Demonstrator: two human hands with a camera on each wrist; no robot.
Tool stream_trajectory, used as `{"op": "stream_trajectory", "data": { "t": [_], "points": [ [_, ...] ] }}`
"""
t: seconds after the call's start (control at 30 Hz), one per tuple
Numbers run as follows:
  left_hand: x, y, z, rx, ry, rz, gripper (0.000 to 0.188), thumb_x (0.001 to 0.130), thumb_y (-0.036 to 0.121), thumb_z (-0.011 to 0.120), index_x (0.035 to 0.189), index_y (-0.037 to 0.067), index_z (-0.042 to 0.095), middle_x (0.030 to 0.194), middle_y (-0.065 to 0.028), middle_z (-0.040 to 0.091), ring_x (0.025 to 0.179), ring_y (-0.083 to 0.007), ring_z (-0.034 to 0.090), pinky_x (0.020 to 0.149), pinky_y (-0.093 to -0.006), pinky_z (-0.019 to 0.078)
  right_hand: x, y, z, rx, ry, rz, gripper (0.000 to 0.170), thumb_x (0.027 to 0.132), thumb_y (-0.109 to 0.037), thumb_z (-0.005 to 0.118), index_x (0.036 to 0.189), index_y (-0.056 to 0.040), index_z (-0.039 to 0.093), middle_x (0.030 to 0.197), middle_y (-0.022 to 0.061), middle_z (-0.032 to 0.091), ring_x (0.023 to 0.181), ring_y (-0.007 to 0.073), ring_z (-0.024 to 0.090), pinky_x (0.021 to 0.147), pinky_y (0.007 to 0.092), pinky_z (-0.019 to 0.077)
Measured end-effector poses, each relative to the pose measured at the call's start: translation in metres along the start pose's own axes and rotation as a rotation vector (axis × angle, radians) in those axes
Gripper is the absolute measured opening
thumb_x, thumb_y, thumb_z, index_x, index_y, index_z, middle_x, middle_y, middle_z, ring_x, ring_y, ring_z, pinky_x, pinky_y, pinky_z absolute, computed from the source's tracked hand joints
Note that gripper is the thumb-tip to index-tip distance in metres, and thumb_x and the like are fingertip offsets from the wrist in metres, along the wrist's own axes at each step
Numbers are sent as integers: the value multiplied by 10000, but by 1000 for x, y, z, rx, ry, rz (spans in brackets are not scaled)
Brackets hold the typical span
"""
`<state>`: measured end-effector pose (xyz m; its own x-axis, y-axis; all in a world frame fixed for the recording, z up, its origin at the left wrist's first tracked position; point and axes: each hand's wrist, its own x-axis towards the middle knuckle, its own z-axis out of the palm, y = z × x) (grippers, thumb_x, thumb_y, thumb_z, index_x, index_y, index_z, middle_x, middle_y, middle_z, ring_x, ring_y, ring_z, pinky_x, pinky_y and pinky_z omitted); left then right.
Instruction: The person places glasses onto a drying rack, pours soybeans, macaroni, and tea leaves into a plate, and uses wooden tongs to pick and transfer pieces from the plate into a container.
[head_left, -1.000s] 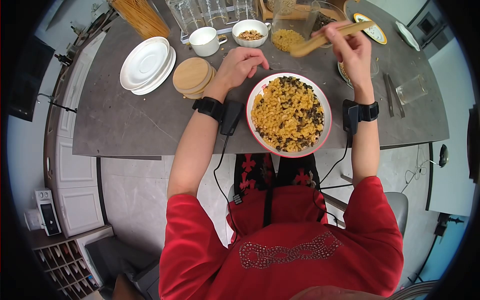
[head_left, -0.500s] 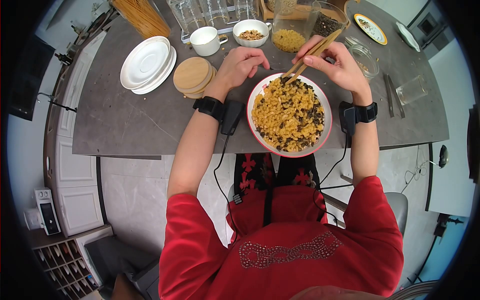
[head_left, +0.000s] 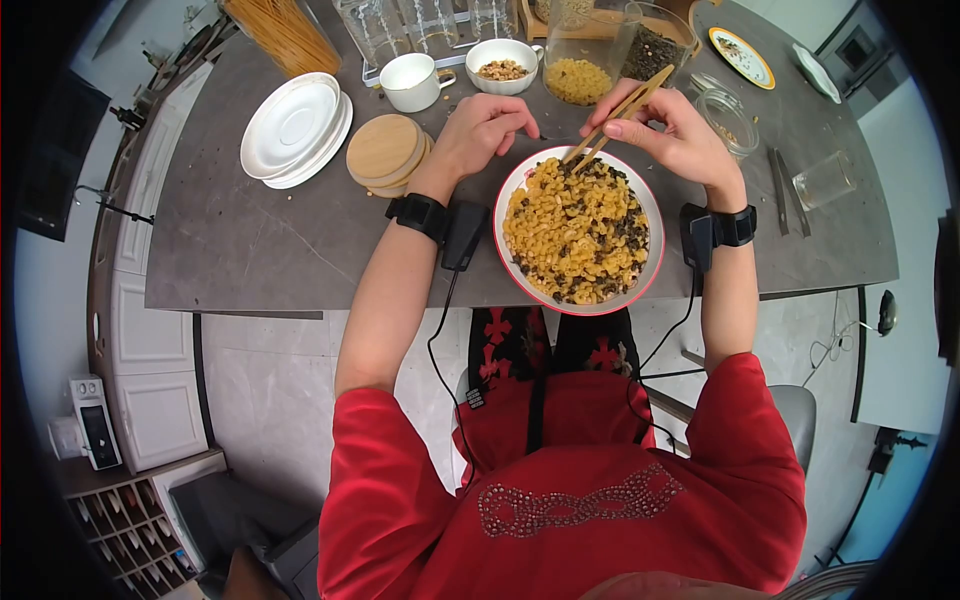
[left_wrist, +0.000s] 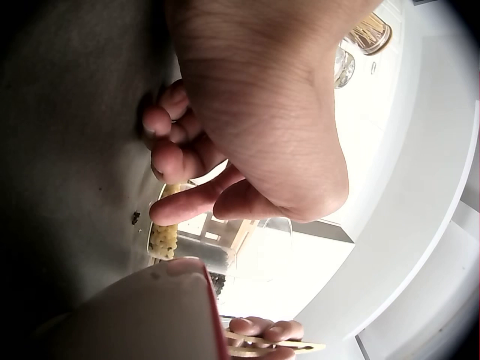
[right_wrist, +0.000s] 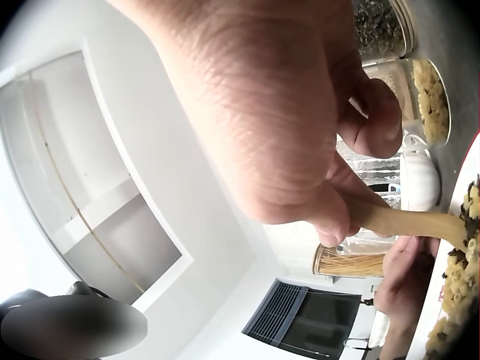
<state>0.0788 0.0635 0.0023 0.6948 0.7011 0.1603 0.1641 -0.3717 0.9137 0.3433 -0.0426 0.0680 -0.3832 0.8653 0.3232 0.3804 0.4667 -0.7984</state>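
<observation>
Grey table (head_left: 260, 240), kitchen floor below. Left: stacked white plates (head_left: 294, 120), then wooden discs (head_left: 383, 148). Left hand (head_left: 480, 135) is beside the bowl, fingers loosely bent, nothing held. Middle: the red-rimmed bowl (head_left: 656, 235) near the table edge, full of yellow pasta (head_left: 560, 225) and dark bits (head_left: 632, 235), mixed together. Right hand (head_left: 690, 145) pinches wooden tongs (head_left: 658, 82) between thumb and fingers—tips down in the food at the bowl's far side (can't tell if they've caught anything). Beyond it: a jar of pasta (head_left: 577, 80) and a jar of dark bits (head_left: 655, 48).

Step in hand looks like picking bits out of the mix, probably sorting. Next move likely calls for closing the tips on one kind only—then a clean lift toward its matching jar, no strays.
</observation>
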Motion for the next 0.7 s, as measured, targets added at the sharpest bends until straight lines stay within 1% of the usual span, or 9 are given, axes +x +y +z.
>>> {"op": "stream_trajectory", "data": {
  "t": [0.17, 0.27, 0.33, 0.47, 0.53, 0.57, 0.6, 0.67, 0.7],
  "points": [
    [1, -1, 0, -9, 0, 9, 314, 982, 240, 545, 898, 11, 743, 571, 20, 502, 525, -60, 448, 516, -242, 326, 1, -3, 0, -97, 3, -27, 177, 992, -227, 729, 1053, -62, 751, 828, -27, 728, 584, 54, 360, 537, 258, 314],
    [1, -2, 0, -3, 0, 5, 312, 982, 237, 546, 900, 11, 744, 572, 20, 502, 526, -60, 449, 516, -242, 328, 1, -5, 1, -161, 20, -9, 186, 985, -251, 740, 1045, -76, 765, 707, -36, 643, 569, 61, 349, 524, 273, 303],
    [1, -1, 0, -7, 15, -11, 311, 946, 252, 571, 855, 25, 763, 561, -14, 546, 543, -98, 518, 537, -281, 369, 1, -7, 2, -201, 47, -3, 162, 981, -233, 743, 1031, -83, 777, 641, -41, 559, 562, 63, 340, 517, 286, 293],
    [1, 0, -1, -8, 11, -16, 309, 943, 255, 573, 857, 29, 764, 559, -15, 546, 542, -100, 518, 538, -283, 371, 1, 5, -3, -170, 88, -17, 153, 1000, -185, 717, 1079, -58, 750, 747, -24, 679, 589, 48, 394, 538, 259, 330],
    [0, -1, 0, 2, -4, 14, 316, 981, 238, 541, 899, 12, 746, 569, 21, 500, 524, -59, 451, 519, -244, 327, 3, 8, 1, 193, 286, -127, 153, 1024, -129, 676, 1137, -29, 706, 930, 29, 774, 624, 30, 424, 564, 221, 351],
    [0, -1, 0, 1, -2, 14, 316, 981, 238, 541, 899, 12, 746, 569, 21, 500, 524, -59, 451, 519, -244, 327, 2, 4, -7, 156, 312, -128, 160, 1045, -98, 639, 1172, -4, 665, 1104, 106, 784, 751, 51, 601, 700, 204, 477],
    [0, -1, 0, 8, -2, 14, 318, 979, 242, 541, 897, 13, 746, 567, 20, 498, 524, -59, 450, 519, -245, 327, 0, 1, -14, 156, 310, -128, 160, 1045, -98, 639, 1172, -4, 665, 1104, 106, 784, 751, 51, 601, 700, 204, 477],
    [0, -1, 0, 14, -1, 16, 320, 976, 246, 542, 895, 14, 746, 564, 20, 497, 523, -58, 450, 519, -246, 327, -2, -3, -25, 83, 637, -105, 156, 1048, -110, 644, 1166, -13, 673, 1093, 108, 784, 881, 63, 666, 762, 212, 503],
    [0, -1, 0, 11, 0, 11, 322, 975, 250, 542, 893, 15, 746, 563, 20, 496, 523, -58, 449, 519, -246, 327, -2, -4, -26, -25, 849, -25, 151, 1050, -128, 654, 1147, -17, 684, 1108, 98, 785, 878, 36, 639, 733, 190, 475]
  ]
}}
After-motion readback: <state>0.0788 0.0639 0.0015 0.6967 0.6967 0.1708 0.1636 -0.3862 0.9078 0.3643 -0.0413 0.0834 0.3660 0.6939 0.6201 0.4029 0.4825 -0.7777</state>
